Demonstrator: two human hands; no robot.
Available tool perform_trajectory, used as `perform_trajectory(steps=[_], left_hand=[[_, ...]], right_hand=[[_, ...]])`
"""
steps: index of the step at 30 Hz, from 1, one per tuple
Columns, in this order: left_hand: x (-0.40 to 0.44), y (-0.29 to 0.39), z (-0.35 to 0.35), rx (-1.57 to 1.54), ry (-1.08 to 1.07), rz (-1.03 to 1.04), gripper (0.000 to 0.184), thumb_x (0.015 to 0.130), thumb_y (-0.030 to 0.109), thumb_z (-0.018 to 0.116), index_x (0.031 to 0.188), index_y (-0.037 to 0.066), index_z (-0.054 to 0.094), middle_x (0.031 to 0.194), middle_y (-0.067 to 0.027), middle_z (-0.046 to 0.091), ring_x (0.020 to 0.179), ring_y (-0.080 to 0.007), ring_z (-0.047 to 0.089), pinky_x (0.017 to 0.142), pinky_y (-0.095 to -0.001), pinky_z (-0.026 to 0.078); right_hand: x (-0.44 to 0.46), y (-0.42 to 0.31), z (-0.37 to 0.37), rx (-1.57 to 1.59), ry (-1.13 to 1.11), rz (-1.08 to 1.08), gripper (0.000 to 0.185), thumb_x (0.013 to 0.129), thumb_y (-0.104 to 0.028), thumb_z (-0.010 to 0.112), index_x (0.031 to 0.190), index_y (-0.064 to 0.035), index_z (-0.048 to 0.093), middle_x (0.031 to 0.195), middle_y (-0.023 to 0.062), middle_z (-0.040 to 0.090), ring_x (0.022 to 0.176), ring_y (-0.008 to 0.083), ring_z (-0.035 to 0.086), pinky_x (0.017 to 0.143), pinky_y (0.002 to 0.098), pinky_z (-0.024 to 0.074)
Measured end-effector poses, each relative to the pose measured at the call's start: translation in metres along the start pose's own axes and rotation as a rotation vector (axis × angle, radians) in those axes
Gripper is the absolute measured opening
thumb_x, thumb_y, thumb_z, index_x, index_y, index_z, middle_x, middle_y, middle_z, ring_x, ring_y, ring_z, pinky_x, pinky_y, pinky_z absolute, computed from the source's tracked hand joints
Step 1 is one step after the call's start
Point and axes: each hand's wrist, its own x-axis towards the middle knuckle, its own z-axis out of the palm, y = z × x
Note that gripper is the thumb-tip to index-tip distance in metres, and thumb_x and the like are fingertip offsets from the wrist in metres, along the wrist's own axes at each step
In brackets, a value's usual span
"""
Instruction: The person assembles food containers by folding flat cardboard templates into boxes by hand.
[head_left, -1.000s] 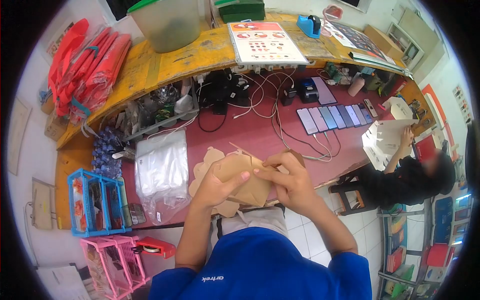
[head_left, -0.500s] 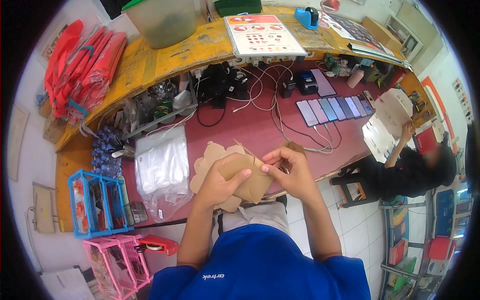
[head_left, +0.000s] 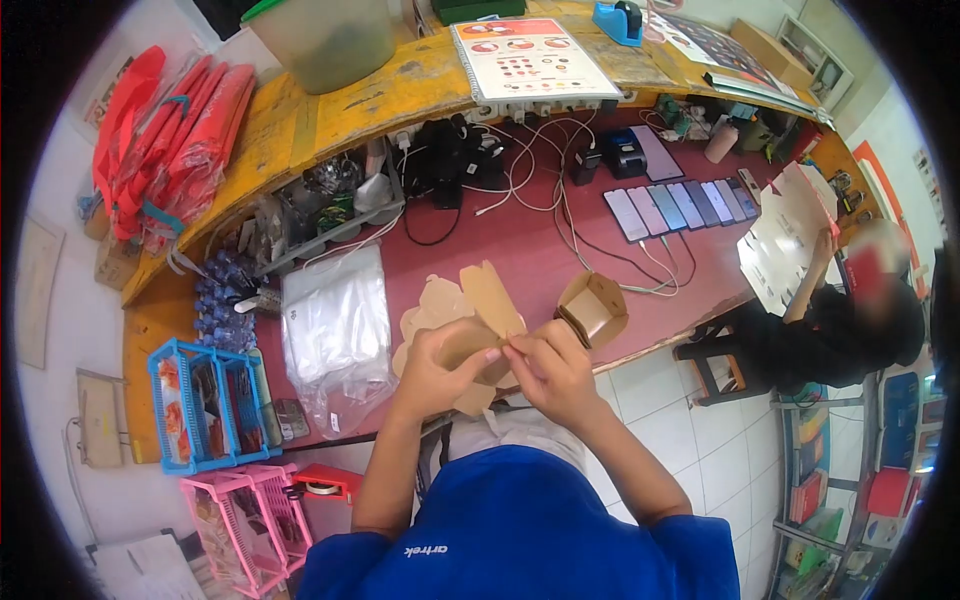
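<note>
A partly folded brown cardboard box (head_left: 487, 300) is held over the front edge of the red desk, one flap standing up. My left hand (head_left: 440, 368) wraps round its left side, thumb inside the rim. With fingers pinched together, my right hand (head_left: 550, 368) grips the box's right corner. Flat brown cardboard blanks (head_left: 432, 303) lie behind and below my left hand. A folded brown box (head_left: 593, 308) stands open on the desk, just behind and right of my right hand.
Clear plastic bags (head_left: 338, 315) lie to the left, near a blue basket (head_left: 180, 400). A row of phones (head_left: 680, 208) and cables are at the back right. At the far right, another person (head_left: 850, 330) handles white cardboard (head_left: 775, 250). A yellow shelf (head_left: 350, 95) runs behind.
The held box has turned, and its flap now stands up. My right hand has moved left and down, uncovering the folded box. The other person's cardboard has shifted.
</note>
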Motion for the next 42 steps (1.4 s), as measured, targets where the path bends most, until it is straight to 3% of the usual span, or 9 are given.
perform_trajectory(steps=[4, 5, 9, 16, 18, 24, 32, 37, 42], left_hand=[[-0.014, -0.004, -0.033, 0.190, -0.136, 0.101, 0.010, 0.084, 0.006, 0.079, 0.091, -0.001, 0.076, 0.085, -0.0106, 0.076, 0.076, -0.0181, 0.071, 0.074, -0.0317, 0.054], [-0.016, -0.007, -0.039, 0.182, -0.204, 0.154, 0.009, 0.082, 0.006, 0.081, 0.088, 0.000, 0.077, 0.084, -0.0111, 0.077, 0.076, -0.0202, 0.072, 0.073, -0.0318, 0.054], [-0.015, -0.002, -0.045, 0.010, -0.375, 0.219, 0.008, 0.078, 0.006, 0.083, 0.083, 0.001, 0.079, 0.080, -0.0110, 0.077, 0.075, -0.0228, 0.075, 0.071, -0.0314, 0.055], [-0.020, -0.004, -0.058, 0.016, -0.421, 0.176, 0.014, 0.075, 0.009, 0.086, 0.086, 0.002, 0.080, 0.082, -0.0107, 0.078, 0.079, -0.0235, 0.076, 0.074, -0.0319, 0.055], [-0.023, -0.005, -0.066, 0.153, -0.420, 0.126, 0.040, 0.078, 0.023, 0.090, 0.108, -0.001, 0.077, 0.099, -0.0130, 0.079, 0.096, -0.0234, 0.076, 0.087, -0.0329, 0.055], [-0.044, -0.009, -0.081, -0.238, -0.091, 0.008, 0.092, 0.079, 0.054, 0.089, 0.140, -0.006, 0.056, 0.132, -0.0165, 0.068, 0.126, -0.0259, 0.065, 0.111, -0.0374, 0.045], [-0.033, -0.007, -0.022, 0.314, -0.167, -0.131, 0.033, 0.088, 0.018, 0.079, 0.112, -0.004, 0.072, 0.092, -0.0171, 0.076, 0.083, -0.0231, 0.074, 0.079, -0.0338, 0.056], [-0.039, -0.020, 0.000, 0.301, -0.027, 0.004, 0.023, 0.092, 0.011, 0.073, 0.111, -0.003, 0.070, 0.093, -0.0169, 0.075, 0.087, -0.0176, 0.071, 0.080, -0.0322, 0.054], [-0.042, -0.049, 0.021, -0.137, 0.096, -0.054, 0.029, 0.096, 0.005, 0.069, 0.122, -0.005, 0.061, 0.106, -0.0117, 0.073, 0.099, -0.0195, 0.071, 0.087, -0.0317, 0.054]], right_hand=[[0.007, 0.016, -0.025, 0.379, -0.118, 0.231, 0.057, 0.079, -0.024, 0.088, 0.126, -0.0004, 0.065, 0.119, 0.0120, 0.062, 0.102, 0.0235, 0.061, 0.086, 0.0375, 0.0495], [-0.001, 0.032, -0.024, 0.535, -0.147, 0.372, 0.084, 0.075, -0.036, 0.090, 0.144, -0.0029, 0.053, 0.143, 0.0146, 0.052, 0.129, 0.0270, 0.053, 0.107, 0.0403, 0.0424], [0.037, 0.041, -0.052, 0.419, -0.330, 0.123, 0.086, 0.077, -0.037, 0.088, 0.148, -0.0053, 0.052, 0.156, 0.0167, 0.045, 0.150, 0.0353, 0.037, 0.122, 0.0468, 0.0295], [0.051, 0.055, -0.057, 0.453, -0.667, 0.299, 0.028, 0.091, -0.024, 0.076, 0.108, -0.0028, 0.070, 0.110, 0.0077, 0.072, 0.116, 0.0238, 0.061, 0.102, 0.0405, 0.0429], [0.046, 0.052, -0.054, 0.511, -0.507, 0.321, 0.015, 0.094, -0.019, 0.072, 0.096, -0.0044, 0.069, 0.096, 0.0038, 0.070, 0.099, 0.0209, 0.061, 0.090, 0.0392, 0.0433], [0.042, 0.022, -0.061, 0.081, -0.588, 0.035, 0.016, 0.094, -0.019, 0.069, 0.107, -0.0082, 0.069, 0.103, 0.0079, 0.067, 0.109, 0.0296, 0.061, 0.117, 0.0510, 0.0338], [0.026, 0.002, -0.017, -0.008, -0.527, -0.156, 0.019, 0.092, -0.016, 0.070, 0.109, -0.0082, 0.068, 0.103, 0.0096, 0.061, 0.112, 0.0319, 0.060, 0.123, 0.0619, 0.0260], [0.014, -0.007, -0.009, -0.100, -0.282, -0.190, 0.032, 0.088, -0.016, 0.074, 0.118, -0.0069, 0.068, 0.116, 0.0124, 0.063, 0.115, 0.0333, 0.059, 0.118, 0.0571, 0.0367], [-0.013, -0.007, 0.001, 0.043, -0.090, 0.225, 0.044, 0.088, -0.019, 0.080, 0.127, -0.0040, 0.066, 0.122, 0.0156, 0.063, 0.114, 0.0335, 0.061, 0.097, 0.0423, 0.0504]])
